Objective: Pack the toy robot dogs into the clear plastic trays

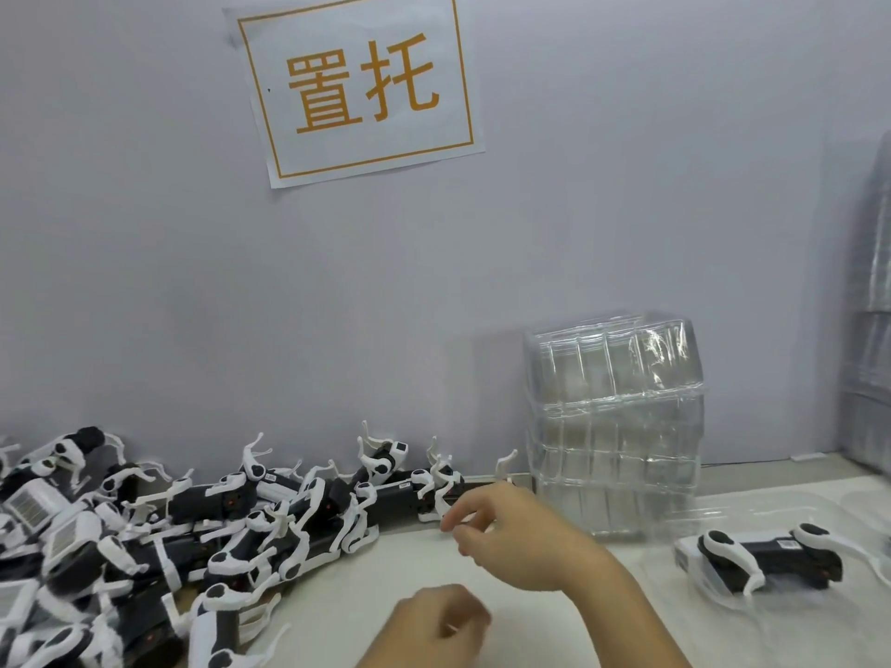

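Black-and-white toy robot dogs point(193, 537) lie in a tangled heap across the lower left of the frame, spilling along the base of the grey wall point(627, 161) toward the centre. At the heap's right end, 1 dog point(436, 489) lies with its white legs up, just beside the fingertips point(451, 520) of the right hand point(511, 532). That hand reaches leftward from the lower right, its fingers loosely curled and slightly apart; whether they touch the dog's leg cannot be told, and they hold nothing clearly. The left hand point(441, 624) sits low in the centre of the frame over the pale bench point(385, 571), fingers curled inward, holding nothing, well apart from the heap.

Right of centre, a stack of clear plastic trays point(617, 426) stands against the wall. At the lower right, 1 open tray point(723, 503) lies flat on the bench with 1 packed dog point(766, 556) on its side inside it. More clear trays point(872, 330) are stacked at the right edge. A white paper sign point(357, 84) with orange characters hangs on the wall at the upper centre.
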Demonstrator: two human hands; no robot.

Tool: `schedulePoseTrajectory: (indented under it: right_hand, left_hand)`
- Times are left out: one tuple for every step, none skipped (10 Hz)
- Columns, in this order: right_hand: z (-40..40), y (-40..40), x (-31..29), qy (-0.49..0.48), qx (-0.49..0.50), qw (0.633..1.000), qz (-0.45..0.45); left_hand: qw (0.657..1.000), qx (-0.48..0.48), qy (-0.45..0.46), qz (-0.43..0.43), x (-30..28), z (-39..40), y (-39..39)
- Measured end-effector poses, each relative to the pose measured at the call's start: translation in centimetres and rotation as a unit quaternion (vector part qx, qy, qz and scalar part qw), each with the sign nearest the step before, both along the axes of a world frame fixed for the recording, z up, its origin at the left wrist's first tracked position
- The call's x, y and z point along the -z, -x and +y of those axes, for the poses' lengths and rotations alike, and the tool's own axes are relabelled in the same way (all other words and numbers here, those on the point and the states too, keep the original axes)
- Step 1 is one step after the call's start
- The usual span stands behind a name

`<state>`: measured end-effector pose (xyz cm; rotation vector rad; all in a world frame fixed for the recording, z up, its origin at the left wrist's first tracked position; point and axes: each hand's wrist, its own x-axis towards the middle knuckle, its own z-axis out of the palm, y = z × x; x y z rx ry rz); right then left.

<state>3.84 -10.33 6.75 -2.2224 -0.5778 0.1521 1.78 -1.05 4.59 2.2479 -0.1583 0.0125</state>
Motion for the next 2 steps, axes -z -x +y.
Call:
schedulePoseTrajectory:
  right_hand:
    - [0.7, 0.0, 0.0, 0.014, -0.013, 1.0, -0.005]
    - [1.0, 1.0, -1.1, 0.035, -0.042, 0.998, -0.008]
  left_hand:
    - [0.994, -0.093, 0.033, -0.045, 3.7, 6.7, 3.8]
    - [0.982, -0.158, 0.014, -0.1, 5.8, 9.1, 4.7]
